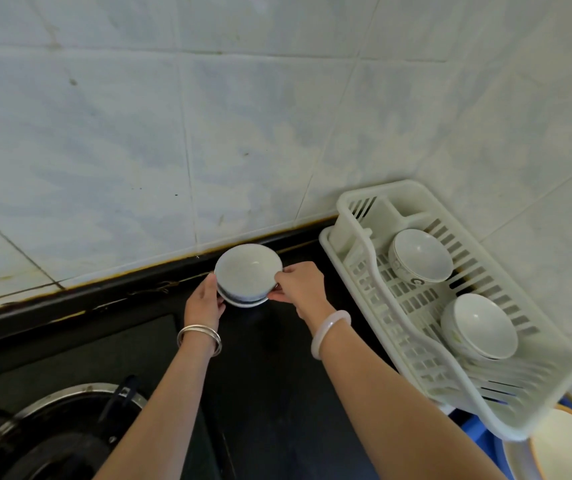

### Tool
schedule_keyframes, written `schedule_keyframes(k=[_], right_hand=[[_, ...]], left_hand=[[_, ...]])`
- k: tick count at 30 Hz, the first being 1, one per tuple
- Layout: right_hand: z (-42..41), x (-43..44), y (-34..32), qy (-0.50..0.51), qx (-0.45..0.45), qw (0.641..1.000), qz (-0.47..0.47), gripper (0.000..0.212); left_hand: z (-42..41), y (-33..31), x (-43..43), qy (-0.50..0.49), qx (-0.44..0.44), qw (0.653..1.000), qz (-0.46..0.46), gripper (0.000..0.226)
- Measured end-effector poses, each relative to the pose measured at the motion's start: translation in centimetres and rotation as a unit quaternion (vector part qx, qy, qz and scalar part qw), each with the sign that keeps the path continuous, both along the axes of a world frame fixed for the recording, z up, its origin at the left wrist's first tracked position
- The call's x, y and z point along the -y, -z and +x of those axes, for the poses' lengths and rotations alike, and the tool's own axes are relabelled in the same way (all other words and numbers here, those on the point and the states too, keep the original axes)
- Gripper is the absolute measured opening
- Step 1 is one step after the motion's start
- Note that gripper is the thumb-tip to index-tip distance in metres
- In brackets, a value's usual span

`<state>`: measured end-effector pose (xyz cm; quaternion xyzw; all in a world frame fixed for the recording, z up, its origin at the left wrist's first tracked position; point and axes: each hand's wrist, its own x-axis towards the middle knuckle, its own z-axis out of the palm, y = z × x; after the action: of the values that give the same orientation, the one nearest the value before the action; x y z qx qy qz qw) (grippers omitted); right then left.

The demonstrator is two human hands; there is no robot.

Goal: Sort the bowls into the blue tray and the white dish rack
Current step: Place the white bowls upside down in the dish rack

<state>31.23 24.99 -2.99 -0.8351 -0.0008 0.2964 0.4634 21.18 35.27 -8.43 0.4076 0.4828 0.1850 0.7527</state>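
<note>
A small stack of white bowls (248, 271) stands on the black counter near the tiled wall, the lower one with a dark blue band. My left hand (206, 299) grips the stack's left side and my right hand (300, 282) pinches its right side. The white dish rack (374, 271) sits to the right in the corner, holding a white bowl (421, 254) at its back and a stack of white bowls (480, 325) nearer the front. A corner of the blue tray (475, 433) shows under the rack's near end.
A gas stove burner with a steel ring (52, 431) fills the lower left. A bowl with an orange rim (568, 448) sits at the bottom right edge. The black counter (267, 358) runs between stove and rack. The tiled wall stands close behind.
</note>
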Motion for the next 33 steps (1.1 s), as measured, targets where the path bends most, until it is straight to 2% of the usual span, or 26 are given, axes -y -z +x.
schedule_keyframes(k=[6,11,14,19,23,28,33], right_hand=[[0.1,0.1,0.4,-0.023,-0.006,0.999,-0.028,0.007],[0.6,0.1,0.0,-0.037,-0.085,0.996,-0.013,0.048],[0.5,-0.1,-0.5,-0.022,-0.157,0.986,0.057,0.051],[0.1,1.4,-1.3,-0.01,-0.131,0.988,0.081,0.047],[0.3,4.5,-3.6,0.038,-0.116,0.983,0.138,0.049],[1.9,10.4,-8.1,0.118,-0.079,0.971,0.19,0.051],[4.0,17.0,-11.1,0.171,-0.028,0.97,0.17,0.046]], left_hand=[[0.2,0.4,0.2,0.0,-0.017,0.999,0.048,0.039],[0.5,0.2,-0.2,-0.005,-0.023,1.0,0.013,0.041],[0.5,-0.5,-0.2,0.004,-0.019,1.0,-0.001,0.044],[0.2,-2.2,0.5,0.033,-0.015,0.999,0.014,0.044],[1.4,-5.3,2.0,0.075,0.013,0.996,0.046,0.043],[5.3,-10.3,5.5,0.175,0.061,0.979,0.081,0.043],[9.8,-13.6,10.8,0.289,0.076,0.953,0.048,0.042]])
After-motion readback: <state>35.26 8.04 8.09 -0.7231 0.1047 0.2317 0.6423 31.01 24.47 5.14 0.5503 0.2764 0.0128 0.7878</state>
